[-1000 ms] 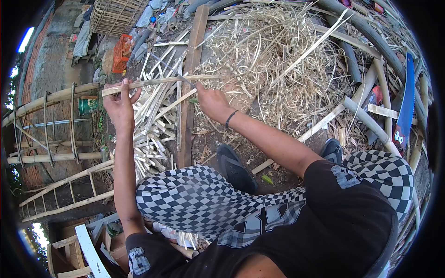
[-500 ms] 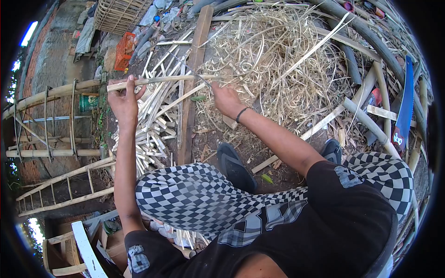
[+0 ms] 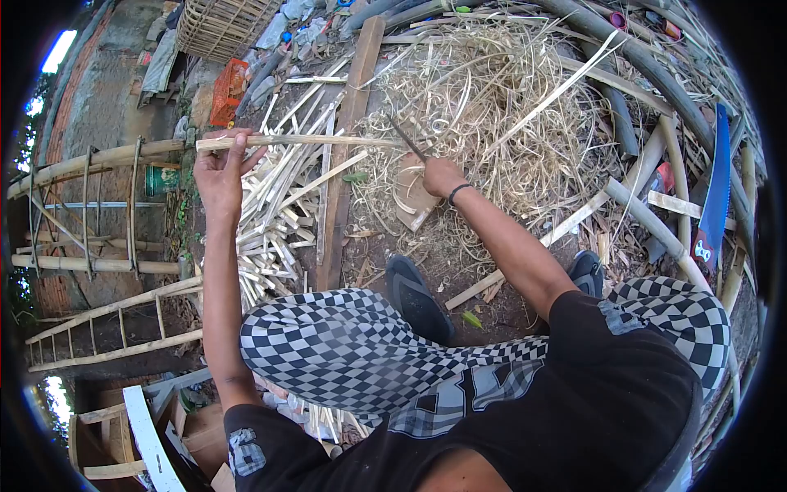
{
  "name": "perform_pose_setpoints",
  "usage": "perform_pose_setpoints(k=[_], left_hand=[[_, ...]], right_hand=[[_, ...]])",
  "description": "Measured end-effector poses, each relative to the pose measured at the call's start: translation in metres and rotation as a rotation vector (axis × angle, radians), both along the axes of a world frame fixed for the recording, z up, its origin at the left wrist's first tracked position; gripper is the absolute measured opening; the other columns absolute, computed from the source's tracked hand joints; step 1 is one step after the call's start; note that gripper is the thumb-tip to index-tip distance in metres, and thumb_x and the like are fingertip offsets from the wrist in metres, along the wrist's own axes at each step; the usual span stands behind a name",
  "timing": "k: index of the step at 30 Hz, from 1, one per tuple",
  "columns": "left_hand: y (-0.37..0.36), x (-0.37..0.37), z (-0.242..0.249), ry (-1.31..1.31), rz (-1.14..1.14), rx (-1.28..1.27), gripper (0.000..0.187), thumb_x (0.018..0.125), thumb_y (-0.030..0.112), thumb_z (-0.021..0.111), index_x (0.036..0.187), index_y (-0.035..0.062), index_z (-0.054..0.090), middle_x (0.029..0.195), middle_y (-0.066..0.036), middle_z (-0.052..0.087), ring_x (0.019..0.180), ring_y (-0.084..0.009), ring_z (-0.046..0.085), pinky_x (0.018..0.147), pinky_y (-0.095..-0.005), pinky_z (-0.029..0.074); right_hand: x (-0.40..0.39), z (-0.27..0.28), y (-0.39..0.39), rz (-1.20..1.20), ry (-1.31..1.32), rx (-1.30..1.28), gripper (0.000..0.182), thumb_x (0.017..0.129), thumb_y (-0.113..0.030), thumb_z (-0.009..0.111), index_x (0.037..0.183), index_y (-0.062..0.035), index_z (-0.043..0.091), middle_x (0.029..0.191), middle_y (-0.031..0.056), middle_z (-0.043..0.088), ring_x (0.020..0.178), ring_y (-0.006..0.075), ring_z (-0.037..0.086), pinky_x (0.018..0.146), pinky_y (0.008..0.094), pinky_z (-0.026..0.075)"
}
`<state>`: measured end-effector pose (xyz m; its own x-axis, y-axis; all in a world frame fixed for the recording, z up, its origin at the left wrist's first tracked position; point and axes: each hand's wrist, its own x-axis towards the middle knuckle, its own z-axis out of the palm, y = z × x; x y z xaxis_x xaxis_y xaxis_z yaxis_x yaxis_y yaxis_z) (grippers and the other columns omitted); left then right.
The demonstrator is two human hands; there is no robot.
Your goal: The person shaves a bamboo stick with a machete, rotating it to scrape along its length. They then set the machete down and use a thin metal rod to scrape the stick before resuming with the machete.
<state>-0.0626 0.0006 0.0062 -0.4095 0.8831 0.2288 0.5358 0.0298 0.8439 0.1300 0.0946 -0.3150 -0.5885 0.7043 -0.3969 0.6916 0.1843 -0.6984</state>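
Observation:
My left hand (image 3: 219,176) pinches the near end of a pale bamboo strip (image 3: 320,139), which runs level to the right. My right hand (image 3: 443,177) is closed around the handle of a knife (image 3: 405,137), its dark narrow blade pointing up and left. The far end of the strip meets the blade near that hand. Beneath my right hand lies a flat brown board (image 3: 416,207), partly covered by curled shavings (image 3: 467,90). Under the strip are a long wooden plank (image 3: 334,205) and a heap of cut bamboo strips (image 3: 275,221).
A blue-bladed saw (image 3: 717,180) leans among bamboo poles (image 3: 652,213) on the right. An orange crate (image 3: 228,92) and a woven basket (image 3: 225,29) stand at the upper left. A bamboo ladder (image 3: 115,316) lies at left, above broken furniture (image 3: 152,435).
My right hand and the knife have moved right along the strip to its far end. The board beneath is more exposed. My left hand keeps its pinch on the strip.

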Motion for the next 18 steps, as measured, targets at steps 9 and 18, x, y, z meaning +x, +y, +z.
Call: perform_pose_setpoints(k=[9,18], left_hand=[[0.0,-0.01,-0.001,0.037,-0.001,-0.095,0.016,0.101,0.012,0.062,0.105,-0.0019,0.055,0.106,-0.016,0.066,0.101,-0.0237,0.069,0.086,-0.0385,0.065],[-0.011,-0.023,-0.004,0.001,-0.217,-0.194,0.025,0.106,0.022,0.053,0.095,-0.0004,0.055,0.108,-0.016,0.066,0.11,-0.0277,0.067,0.092,-0.0432,0.062]], right_hand=[[-0.01,0.089,-0.038,-0.028,0.338,0.061,0.035,0.086,-0.001,0.054,0.117,0.0135,0.053,0.088,0.0283,0.069,0.088,0.0437,0.071,0.078,0.0517,0.057],[-0.014,0.135,-0.051,0.085,0.552,0.21,0.03,0.084,0.001,0.053,0.113,0.0108,0.054,0.082,0.0311,0.068,0.084,0.0442,0.071,0.074,0.0511,0.057]])
